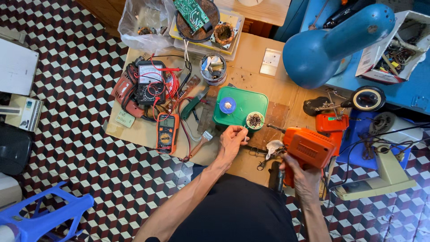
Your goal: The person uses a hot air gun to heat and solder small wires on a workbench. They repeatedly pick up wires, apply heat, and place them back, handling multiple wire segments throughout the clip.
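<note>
Fingers of the left hand (pixel 232 140) pinch narrowly on something thin, probably solder wire, too fine to identify, held just beside the small round tin of tip-cleaning wool (pixel 255 120) on the green lid (pixel 242 105). Right hand (pixel 301 175) wraps fully around the grip of the orange soldering gun (pixel 308 147), its tip pointing toward the tin, seemingly so wire and tip can meet over the lid. An orange multimeter (pixel 166 132) and a brush (pixel 202 141) lie left of the hands on the cardboard-covered table (pixel 251 56).
</note>
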